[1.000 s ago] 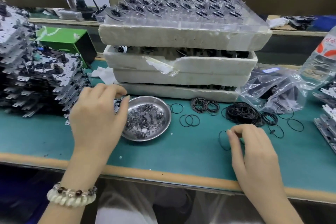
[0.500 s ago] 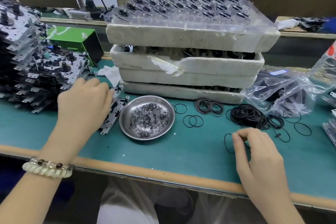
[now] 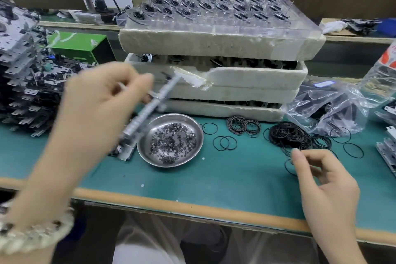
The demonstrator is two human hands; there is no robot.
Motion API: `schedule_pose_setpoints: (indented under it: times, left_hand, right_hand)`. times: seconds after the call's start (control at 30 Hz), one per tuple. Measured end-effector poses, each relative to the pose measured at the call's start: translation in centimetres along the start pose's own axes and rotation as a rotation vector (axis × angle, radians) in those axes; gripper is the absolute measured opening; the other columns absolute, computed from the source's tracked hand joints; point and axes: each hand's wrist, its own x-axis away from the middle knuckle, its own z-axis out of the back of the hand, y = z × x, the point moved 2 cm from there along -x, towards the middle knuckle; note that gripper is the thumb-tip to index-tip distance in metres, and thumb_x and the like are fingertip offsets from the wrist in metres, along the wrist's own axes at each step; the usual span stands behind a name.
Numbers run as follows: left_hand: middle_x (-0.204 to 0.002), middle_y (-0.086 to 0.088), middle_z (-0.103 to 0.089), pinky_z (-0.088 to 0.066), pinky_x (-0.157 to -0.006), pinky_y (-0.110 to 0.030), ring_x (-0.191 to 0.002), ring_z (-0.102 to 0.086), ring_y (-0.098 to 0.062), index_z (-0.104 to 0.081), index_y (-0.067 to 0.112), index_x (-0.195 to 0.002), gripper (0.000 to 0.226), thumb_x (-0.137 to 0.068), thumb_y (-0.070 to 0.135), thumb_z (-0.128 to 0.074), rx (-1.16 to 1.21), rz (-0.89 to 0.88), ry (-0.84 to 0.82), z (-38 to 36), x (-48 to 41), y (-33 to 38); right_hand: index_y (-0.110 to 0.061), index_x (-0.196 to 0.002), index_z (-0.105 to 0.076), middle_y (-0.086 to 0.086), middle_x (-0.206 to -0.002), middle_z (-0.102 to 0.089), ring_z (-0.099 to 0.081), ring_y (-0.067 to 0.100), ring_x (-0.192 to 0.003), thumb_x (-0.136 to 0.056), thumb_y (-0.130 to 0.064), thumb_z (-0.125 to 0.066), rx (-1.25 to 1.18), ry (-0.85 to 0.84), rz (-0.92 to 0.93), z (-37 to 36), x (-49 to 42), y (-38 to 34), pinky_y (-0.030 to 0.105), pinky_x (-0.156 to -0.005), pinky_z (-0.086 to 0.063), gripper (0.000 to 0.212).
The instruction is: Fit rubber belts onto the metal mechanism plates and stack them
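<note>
Your left hand [image 3: 96, 103] gripped a grey metal mechanism plate [image 3: 150, 103], apparently unbelted; your right hand [image 3: 321, 178] pinched one thin black rubber belt [image 3: 285, 167], looped below the pinch. Fitting and stacking lay ahead.

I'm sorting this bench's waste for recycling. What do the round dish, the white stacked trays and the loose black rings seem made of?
Round dish: metal, likely stainless steel; polished, with bright glints.
White stacked trays: foam, probably polystyrene; matte, crumbly torn edges.
Loose black rings: apparently rubber; thin, matte, limp loops.
</note>
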Motion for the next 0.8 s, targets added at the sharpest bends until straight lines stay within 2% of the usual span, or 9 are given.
schedule_pose_setpoints:
  times: [0.07,0.13,0.23,0.3,0.37,0.6,0.7,0.77,0.8]
  left_hand:
    - [-0.048,0.015,-0.054,-0.035,-0.046,-0.011,-0.042,-0.046,0.001,-0.06,0.014,-0.065,0.035,-0.096,0.03,-0.063,0.182,0.011,-0.055,-3.8,1.7,2.3]
    - [-0.052,0.012,-0.053,-0.039,-0.053,-0.024,-0.05,-0.047,-0.005,-0.056,0.017,-0.061,0.039,-0.097,0.033,-0.061,0.385,0.129,-0.124,-7.8,3.2,3.4]
    - [-0.067,-0.015,-0.057,-0.042,-0.065,-0.041,-0.065,-0.051,-0.022,-0.055,0.022,-0.061,0.043,-0.101,0.036,-0.056,0.564,0.4,-0.268,-13.4,4.5,3.0]
    - [-0.069,-0.018,-0.05,-0.035,-0.06,-0.039,-0.063,-0.044,-0.021,-0.054,0.01,-0.069,0.045,-0.104,0.038,-0.048,0.479,0.476,-0.361,-15.7,4.8,2.3]
    - [-0.067,-0.008,-0.044,-0.026,-0.06,-0.036,-0.063,-0.037,-0.016,-0.045,0.002,-0.073,0.049,-0.106,0.038,-0.042,0.33,0.435,-0.355,-16.4,4.6,1.5]
    - [-0.068,0.006,-0.041,-0.028,-0.058,-0.028,-0.061,-0.04,-0.011,-0.034,0.02,-0.073,0.036,-0.107,0.03,-0.034,-0.15,0.176,-0.343,-14.9,5.6,0.5]
    - [-0.083,0.008,-0.045,-0.031,-0.057,-0.025,-0.063,-0.056,-0.019,-0.042,0.022,-0.087,0.019,-0.101,0.022,-0.054,-0.481,0.029,-0.358,-14.7,6.3,1.2]
    - [-0.078,0.003,-0.053,-0.034,-0.043,-0.026,-0.046,-0.055,-0.019,-0.056,0.016,-0.083,0.02,-0.087,0.017,-0.075,-0.547,-0.048,-0.306,-13.8,5.9,2.0]
    - [-0.077,0.002,-0.054,-0.04,-0.042,-0.029,-0.047,-0.055,-0.02,-0.058,0.015,-0.082,0.017,-0.089,0.019,-0.073,-0.531,-0.092,-0.247,-13.4,5.3,2.2]
  right_hand:
    - [-0.029,-0.077,-0.063,-0.012,-0.079,-0.068,-0.062,0.002,-0.072,-0.091,-0.037,-0.062,-0.07,0.075,-0.039,0.3,-0.2,0.5,0.007,-0.07,-0.044,0.016]
    - [-0.028,-0.078,-0.064,-0.01,-0.077,-0.068,-0.061,0.004,-0.071,-0.093,-0.037,-0.06,-0.159,0.154,-0.067,0.7,-0.3,1.1,0.012,-0.07,-0.049,0.018]
    - [-0.028,-0.079,-0.064,-0.011,-0.073,-0.067,-0.06,0.005,-0.069,-0.097,-0.031,-0.059,-0.245,0.246,-0.096,1.0,-0.6,1.7,0.015,-0.068,-0.05,0.019]
    - [-0.027,-0.08,-0.064,-0.012,-0.072,-0.067,-0.061,0.003,-0.067,-0.097,-0.029,-0.059,-0.277,0.266,-0.099,1.0,-0.6,1.9,0.013,-0.067,-0.05,0.019]
    - [-0.028,-0.079,-0.065,-0.011,-0.073,-0.068,-0.061,0.001,-0.067,-0.097,-0.03,-0.06,-0.29,0.257,-0.097,0.9,-0.5,1.9,0.012,-0.067,-0.05,0.019]
    - [-0.024,-0.08,-0.068,-0.005,-0.071,-0.07,-0.064,0.005,-0.066,-0.08,-0.049,-0.063,-0.216,0.059,-0.135,0.3,-0.5,1.7,0.016,-0.068,-0.051,0.025]
    - [-0.028,-0.079,-0.068,-0.006,-0.073,-0.074,-0.071,0.006,-0.073,-0.078,-0.047,-0.063,-0.169,-0.051,-0.144,-0.2,-0.3,1.5,0.02,-0.076,-0.054,0.02]
    - [-0.029,-0.078,-0.069,-0.006,-0.074,-0.074,-0.072,0.006,-0.074,-0.077,-0.043,-0.064,-0.174,-0.057,-0.139,-0.3,-0.3,1.3,0.021,-0.078,-0.054,0.015]
    - [-0.028,-0.078,-0.069,-0.005,-0.074,-0.074,-0.072,0.007,-0.074,-0.078,-0.041,-0.065,-0.186,-0.043,-0.138,-0.2,-0.4,1.2,0.022,-0.078,-0.055,0.013]
